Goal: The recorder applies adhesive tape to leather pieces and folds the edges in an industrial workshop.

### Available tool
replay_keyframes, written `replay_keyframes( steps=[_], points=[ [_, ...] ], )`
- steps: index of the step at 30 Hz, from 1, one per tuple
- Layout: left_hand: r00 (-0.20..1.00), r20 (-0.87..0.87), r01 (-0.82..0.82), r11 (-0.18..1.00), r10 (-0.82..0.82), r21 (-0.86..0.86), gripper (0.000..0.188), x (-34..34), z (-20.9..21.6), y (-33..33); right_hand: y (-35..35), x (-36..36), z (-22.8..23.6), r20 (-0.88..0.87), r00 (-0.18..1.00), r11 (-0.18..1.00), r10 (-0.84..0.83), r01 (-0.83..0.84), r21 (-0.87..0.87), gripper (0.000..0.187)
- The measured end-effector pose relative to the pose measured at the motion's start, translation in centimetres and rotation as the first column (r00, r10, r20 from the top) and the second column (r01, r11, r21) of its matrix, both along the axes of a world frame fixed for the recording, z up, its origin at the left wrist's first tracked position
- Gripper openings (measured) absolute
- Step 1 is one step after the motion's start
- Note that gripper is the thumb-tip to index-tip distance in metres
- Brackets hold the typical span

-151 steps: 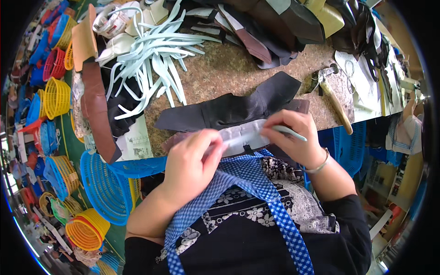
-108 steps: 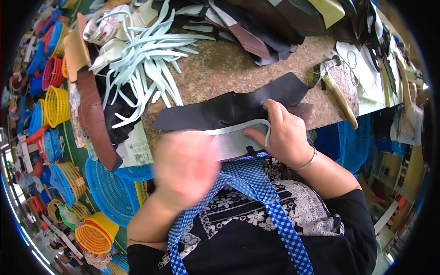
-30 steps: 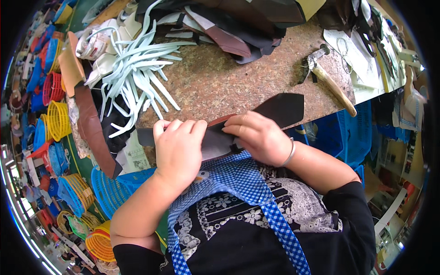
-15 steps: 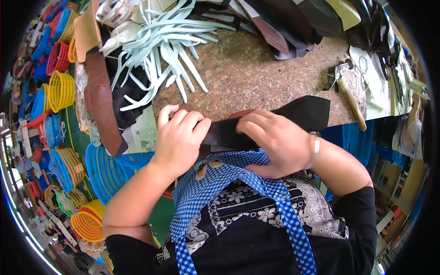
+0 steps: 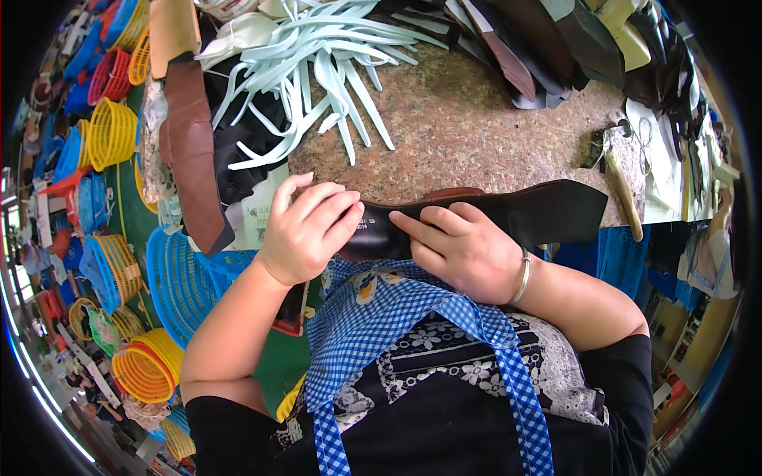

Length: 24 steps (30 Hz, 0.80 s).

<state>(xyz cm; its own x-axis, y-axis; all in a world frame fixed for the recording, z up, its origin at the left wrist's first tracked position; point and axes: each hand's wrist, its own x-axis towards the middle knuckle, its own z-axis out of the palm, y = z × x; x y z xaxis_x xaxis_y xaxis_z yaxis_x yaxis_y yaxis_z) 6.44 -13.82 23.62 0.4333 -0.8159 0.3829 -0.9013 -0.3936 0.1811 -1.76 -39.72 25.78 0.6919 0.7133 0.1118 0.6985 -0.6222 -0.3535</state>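
Note:
A long dark leather piece (image 5: 548, 213) lies along the near edge of the stone-topped bench (image 5: 476, 135), its wide end reaching right. My left hand (image 5: 302, 230) grips the left end, fingers bent over its edge. My right hand (image 5: 472, 254) holds the middle, with the index finger stretched along the surface near small pale printed marks. The thumbs are mostly hidden. Behind the leather, a strip of brown leather (image 5: 456, 193) peeks out.
Pale foam-like strips (image 5: 317, 71) are heaped at the back left, beside a brown leather piece (image 5: 186, 143). A hammer (image 5: 623, 190) with a wooden handle rests on the right. Stacked leather pieces (image 5: 548, 47) fill the back right. A blue basket (image 5: 178, 278) stands below the bench's left side.
The leather has turned and spread out, its right end now further right, and printed marks show between my hands. My right hand has shifted left along it, index finger now extended.

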Motion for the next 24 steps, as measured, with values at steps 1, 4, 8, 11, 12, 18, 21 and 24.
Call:
replay_keyframes(
  steps=[1, 4, 8, 11, 12, 18, 21, 24],
  points=[
    [0.998, 0.049, 0.028, 0.998, -0.03, 0.052, 0.028, -0.1, 0.1, 0.5, 0.3, -0.2, 0.2, 0.001, 1.0, 1.0, 0.005, -0.005, 0.002, 0.032],
    [0.998, 0.047, -0.054, 0.989, 0.048, 0.136, 0.028, -0.1, 1.4, 1.7, 1.0, -0.2, 0.6, 0.03, 1.0, 0.992, -0.008, 0.012, -0.122, 0.046],
    [0.994, 0.02, -0.108, 0.993, 0.11, -0.052, 0.029, -1.1, 1.7, 2.5, 2.5, 1.0, 0.6, -0.052, 0.998, 0.951, -0.035, 0.017, -0.308, 0.058],
    [0.979, -0.205, 0.01, 0.999, -0.016, -0.032, 0.035, -3.8, 1.4, -0.8, 2.5, 0.9, 0.5, -0.124, 0.992, 0.968, -0.028, -0.004, -0.25, 0.051],
    [0.956, -0.29, 0.056, 0.996, -0.034, 0.07, 0.041, -4.1, 0.9, -1.3, 1.2, 0.2, 0.4, -0.124, 0.992, 0.967, -0.028, -0.004, -0.255, 0.051],
    [0.932, -0.361, -0.037, 0.998, 0.018, -0.048, 0.055, -5.0, 1.4, -4.2, -4.3, -3.8, 1.3, -0.015, 0.984, 0.984, -0.177, 0.178, 0.015, 0.054],
    [0.946, -0.281, 0.164, 0.986, -0.162, -0.016, 0.044, -5.1, 1.2, -8.1, -5.3, -2.6, 1.1, -0.29, 0.928, 0.909, -0.235, 0.316, 0.273, 0.07],
    [0.942, -0.301, 0.167, 0.985, -0.148, 0.037, 0.038, -4.8, 1.4, -8.4, -6.7, -2.5, 0.5, -0.331, 0.91, 0.854, -0.249, 0.368, 0.369, 0.053]
  ],
)
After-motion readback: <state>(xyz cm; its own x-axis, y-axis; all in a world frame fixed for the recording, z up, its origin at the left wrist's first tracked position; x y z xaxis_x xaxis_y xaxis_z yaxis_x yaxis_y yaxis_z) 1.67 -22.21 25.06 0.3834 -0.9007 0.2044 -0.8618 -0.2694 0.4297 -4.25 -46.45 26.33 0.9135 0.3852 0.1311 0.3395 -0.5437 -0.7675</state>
